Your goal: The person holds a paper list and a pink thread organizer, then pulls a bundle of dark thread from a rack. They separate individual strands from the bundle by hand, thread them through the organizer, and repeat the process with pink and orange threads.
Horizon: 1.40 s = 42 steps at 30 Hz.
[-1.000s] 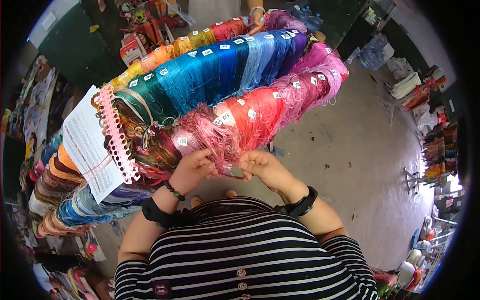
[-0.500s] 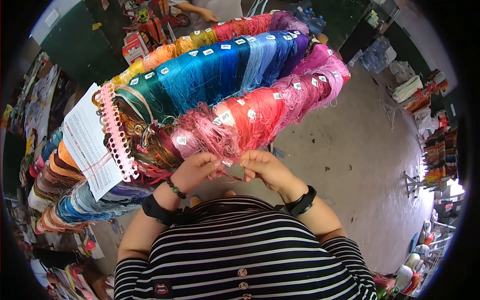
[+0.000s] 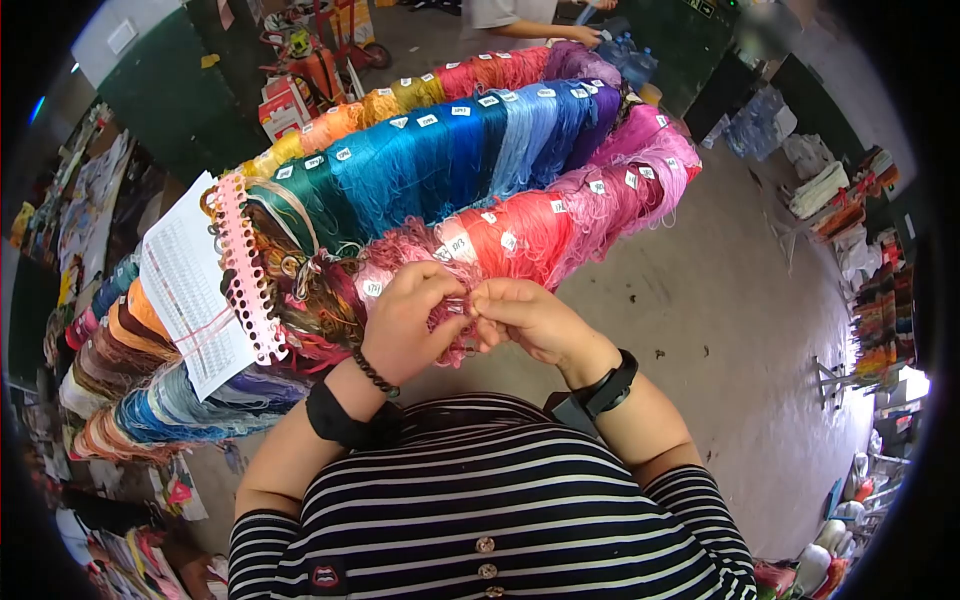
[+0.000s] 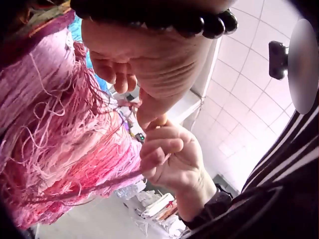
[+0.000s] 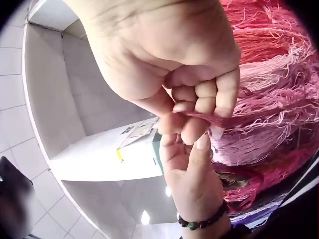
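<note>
A long rack of labelled embroidery thread skeins [image 3: 450, 140] curves away from me, running from teal and blue to red and pink. My left hand [image 3: 440, 302] and right hand [image 3: 487, 302] meet at the near pink skein [image 3: 405, 250], their fingertips almost touching. Both pinch a dark pink strand [image 4: 89, 189] drawn out of the loose pink threads [image 4: 60, 129]. In the right wrist view the right hand [image 5: 199, 124] curls its fingers over the strand [image 5: 234, 118], and the left hand [image 5: 197, 149] reaches up from below. Each wrist wears a black band.
A pink holed thread card [image 3: 245, 270] and a white printed chart [image 3: 185, 290] hang at the rack's left end. More skeins [image 3: 130, 390] pile up below left. Another person [image 3: 520, 20] stands at the rack's far end. Bare concrete floor [image 3: 700, 300] lies to the right.
Both hands have risen into the pink skein and closed together on the strand. The person at the far end has moved right.
</note>
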Tool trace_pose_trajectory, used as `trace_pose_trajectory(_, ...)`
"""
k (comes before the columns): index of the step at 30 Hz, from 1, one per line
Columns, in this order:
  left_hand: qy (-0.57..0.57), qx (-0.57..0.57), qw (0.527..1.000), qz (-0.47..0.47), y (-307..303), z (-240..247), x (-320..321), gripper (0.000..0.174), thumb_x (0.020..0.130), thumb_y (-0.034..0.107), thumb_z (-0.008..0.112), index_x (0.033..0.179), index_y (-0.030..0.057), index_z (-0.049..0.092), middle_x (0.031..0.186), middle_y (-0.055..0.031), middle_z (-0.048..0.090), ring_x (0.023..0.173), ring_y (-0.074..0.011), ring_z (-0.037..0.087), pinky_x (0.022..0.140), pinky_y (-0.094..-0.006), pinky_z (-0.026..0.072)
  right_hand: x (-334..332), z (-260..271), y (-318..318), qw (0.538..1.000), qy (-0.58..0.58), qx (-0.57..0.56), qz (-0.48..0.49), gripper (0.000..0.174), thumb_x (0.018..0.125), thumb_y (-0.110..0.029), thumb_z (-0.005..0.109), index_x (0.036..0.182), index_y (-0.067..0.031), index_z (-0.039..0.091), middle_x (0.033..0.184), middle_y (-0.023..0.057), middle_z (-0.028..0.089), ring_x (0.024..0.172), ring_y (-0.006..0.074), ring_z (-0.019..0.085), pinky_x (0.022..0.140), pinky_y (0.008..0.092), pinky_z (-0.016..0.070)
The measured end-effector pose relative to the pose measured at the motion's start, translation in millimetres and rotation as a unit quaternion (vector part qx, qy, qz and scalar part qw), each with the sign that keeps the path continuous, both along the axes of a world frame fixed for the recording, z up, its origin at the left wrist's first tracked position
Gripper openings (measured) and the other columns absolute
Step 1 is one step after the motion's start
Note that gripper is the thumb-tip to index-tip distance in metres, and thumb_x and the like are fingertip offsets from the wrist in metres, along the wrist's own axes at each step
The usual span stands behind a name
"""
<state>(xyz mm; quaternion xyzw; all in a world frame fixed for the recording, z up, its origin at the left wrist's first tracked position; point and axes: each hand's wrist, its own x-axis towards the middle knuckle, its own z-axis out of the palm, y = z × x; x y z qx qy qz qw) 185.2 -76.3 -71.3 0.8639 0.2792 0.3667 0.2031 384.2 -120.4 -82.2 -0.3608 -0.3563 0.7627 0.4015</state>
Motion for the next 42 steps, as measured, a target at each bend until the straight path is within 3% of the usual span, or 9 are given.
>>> trace_pose_trajectory(4,-0.002,-0.051,0.999,-0.01,1,-3,-5,0.019,0.085,0.009,0.064,0.103,0.0043,0.066,0.086,-0.0097,0.065,0.078,-0.0241,0.063,0.072,-0.0328,0.0511,3,-5,6,0.999,0.037,0.01,-0.004,0.013,0.095,-0.019,0.055,0.096,-0.0065,0.058,0.07,0.0001,0.057,0.062,0.0087,0.056,0.06,0.0227,0.0459)
trace_pose_trajectory(7,-0.078,-0.362,0.929,-0.012,-2,-10,-14,0.018,0.093,0.011,0.057,0.104,0.0015,0.065,0.084,-0.0068,0.068,0.072,-0.0139,0.063,0.067,-0.0268,0.0506,-1,1,6,0.999,-0.017,0.024,-0.039,0.011,0.092,-0.016,0.06,0.097,-0.0064,0.058,0.071,-0.0014,0.057,0.062,0.0063,0.054,0.06,0.0214,0.0446)
trace_pose_trajectory(10,-0.126,-0.493,0.86,-0.028,5,-19,-23,0.02,0.096,0.014,0.054,0.103,-0.0013,0.065,0.085,-0.0049,0.068,0.072,-0.0072,0.062,0.064,-0.0216,0.0493,-9,-1,7,0.993,-0.077,0.063,-0.059,0.012,0.089,-0.012,0.063,0.098,-0.0065,0.058,0.071,-0.0034,0.056,0.062,0.004,0.053,0.057,0.0189,0.0415)
trace_pose_trajectory(16,-0.139,-0.456,0.879,0.02,-2,-26,-21,0.021,0.096,0.018,0.054,0.103,0.0013,0.064,0.082,-0.0048,0.069,0.066,-0.0062,0.061,0.055,-0.0172,0.0436,-18,-16,9,0.982,-0.131,0.117,-0.068,0.012,0.088,-0.009,0.064,0.099,-0.0051,0.059,0.071,-0.0051,0.056,0.062,0.0021,0.05,0.056,0.0173,0.038)
trace_pose_trajectory(20,-0.155,-0.479,0.863,0.045,-3,-15,-23,0.019,0.095,0.016,0.055,0.102,0.0014,0.064,0.083,-0.0053,0.069,0.066,-0.0083,0.063,0.057,-0.0197,0.0477,-29,-10,7,0.979,-0.103,0.132,-0.114,0.013,0.089,-0.008,0.063,0.101,-0.0034,0.062,0.072,-0.0064,0.056,0.061,0.0012,0.048,0.055,0.0171,0.0357)
trace_pose_trajectory(26,-0.153,-0.486,0.86,0.031,-3,-17,-26,0.02,0.096,0.018,0.054,0.101,0.0024,0.064,0.084,-0.005,0.07,0.066,-0.0073,0.063,0.056,-0.0183,0.0462,-31,-13,5,0.96,-0.232,0.141,-0.06,0.01,0.092,-0.012,0.06,0.095,-0.0034,0.065,0.072,-0.0065,0.056,0.062,0.001,0.046,0.054,0.0179,0.0355)
trace_pose_trajectory(38,-0.147,-0.439,0.885,0.043,-2,-17,-22,0.02,0.096,0.018,0.055,0.102,0.0012,0.062,0.085,-0.0065,0.07,0.068,-0.0078,0.065,0.056,-0.0187,0.046,-26,-31,7,0.969,-0.121,0.153,-0.15,0.015,0.09,-0.006,0.06,0.105,-0.0035,0.059,0.075,-0.0039,0.056,0.063,0.0037,0.05,0.058,0.0191,0.0398)
trace_pose_trajectory(41,-0.152,-0.432,0.888,0.039,-1,-19,-21,0.02,0.095,0.017,0.055,0.103,0.0003,0.062,0.085,-0.0074,0.07,0.069,-0.0085,0.065,0.057,-0.0193,0.047,-26,-23,6,0.977,-0.083,0.165,-0.111,0.014,0.09,-0.007,0.061,0.104,-0.0033,0.059,0.064,-0.0097,0.045,0.054,0.0005,0.037,0.05,0.0186,0.0296)
trace_pose_trajectory(42,-0.153,-0.431,0.888,0.039,-1,-18,-20,0.02,0.095,0.017,0.055,0.102,-0.0001,0.062,0.084,-0.0077,0.07,0.07,-0.0089,0.066,0.058,-0.0199,0.0483,-27,-22,6,0.975,-0.09,0.162,-0.122,0.013,0.09,-0.007,0.061,0.102,-0.0028,0.06,0.065,-0.0092,0.047,0.056,0.0003,0.038,0.05,0.0184,0.0304)
